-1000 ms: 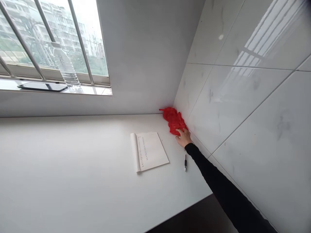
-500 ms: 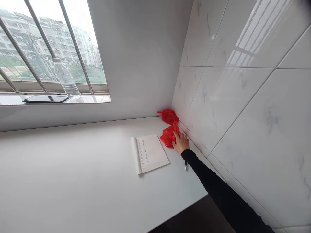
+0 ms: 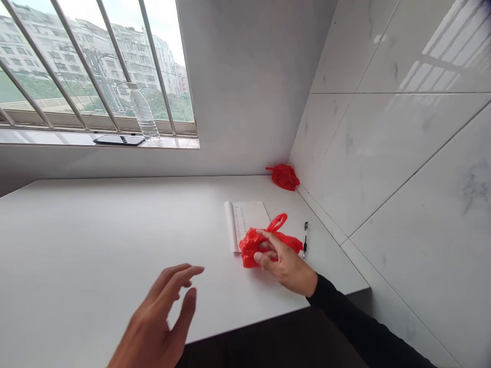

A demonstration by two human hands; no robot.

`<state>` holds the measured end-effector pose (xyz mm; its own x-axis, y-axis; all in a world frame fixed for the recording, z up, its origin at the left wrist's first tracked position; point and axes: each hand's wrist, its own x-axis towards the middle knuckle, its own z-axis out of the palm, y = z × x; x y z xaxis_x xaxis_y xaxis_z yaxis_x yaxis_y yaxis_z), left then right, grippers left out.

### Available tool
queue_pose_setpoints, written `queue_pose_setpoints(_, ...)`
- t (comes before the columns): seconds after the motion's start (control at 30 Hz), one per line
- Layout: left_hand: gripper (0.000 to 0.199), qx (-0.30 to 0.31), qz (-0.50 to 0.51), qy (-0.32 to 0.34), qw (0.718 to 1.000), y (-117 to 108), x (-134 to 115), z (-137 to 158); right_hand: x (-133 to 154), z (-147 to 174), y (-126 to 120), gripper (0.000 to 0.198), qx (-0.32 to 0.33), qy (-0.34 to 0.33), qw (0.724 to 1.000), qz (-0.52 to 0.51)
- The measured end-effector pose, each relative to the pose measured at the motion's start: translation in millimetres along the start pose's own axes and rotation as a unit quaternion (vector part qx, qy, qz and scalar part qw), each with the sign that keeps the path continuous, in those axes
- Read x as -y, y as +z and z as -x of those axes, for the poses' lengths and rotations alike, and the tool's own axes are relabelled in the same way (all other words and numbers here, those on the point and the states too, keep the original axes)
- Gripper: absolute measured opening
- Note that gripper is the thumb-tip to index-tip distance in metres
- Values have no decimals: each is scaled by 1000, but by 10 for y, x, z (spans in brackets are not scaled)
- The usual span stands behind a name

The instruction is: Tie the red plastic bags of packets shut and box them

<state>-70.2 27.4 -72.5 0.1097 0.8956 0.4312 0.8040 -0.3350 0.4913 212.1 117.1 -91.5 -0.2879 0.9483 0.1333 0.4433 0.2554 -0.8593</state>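
My right hand point(image 3: 284, 263) grips a crumpled red plastic bag point(image 3: 255, 244) above the near part of the white counter point(image 3: 95, 240), partly over an open notebook point(image 3: 245, 221). A loop handle of the bag sticks up behind my fingers. My left hand point(image 3: 163, 317) hovers open, fingers spread, over the counter's front edge, left of the bag and holding nothing. A second red plastic bag point(image 3: 284, 176) lies in the far corner against the tiled wall.
A black pen point(image 3: 305, 240) lies right of the notebook near the tiled wall point(image 3: 383, 153). On the window sill stand a clear water bottle point(image 3: 143, 112) and a dark phone point(image 3: 118, 139). Window bars run behind them.
My right hand has pulled one red bag from the corner toward me, over the notebook. The other bag stayed in the corner. My left hand has come into view.
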Motion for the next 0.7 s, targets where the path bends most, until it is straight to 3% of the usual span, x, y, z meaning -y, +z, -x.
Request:
queue_pose_setpoints(0.07, 38, 64, -5, 5, 998, 159, -68, -114, 46, 185, 166, 53, 47, 21, 994, -97)
queue_pose_setpoints(0.13, 41, 120, 8, 7, 993, 326, -123, -233, 78, 305, 243, 45, 43, 30, 988, -144)
queue_pose_setpoints(0.23, 48, 167, 14, 32, 985, 546, -164, -402, 136, 395, 237, 36, 49, 9, 987, -150)
queue_pose_setpoints(0.33, 30, 193, 6, 56, 980, 683, -178, -544, 160, 425, 173, 30, 16, 2, 994, -110)
queue_pose_setpoints(0.47, 13, 205, 23, 41, 978, 694, -222, -598, 69, 435, 134, 29, -60, 5, 998, 24)
queue_pose_setpoints(0.57, 11, 210, 46, 25, 976, 615, -258, -531, -9, 448, 168, 36, -32, -10, 998, 61)
queue_pose_setpoints(0.7, 9, 209, 79, 3, 975, 513, -243, -429, -26, 464, 226, 29, -20, -59, 995, 83)
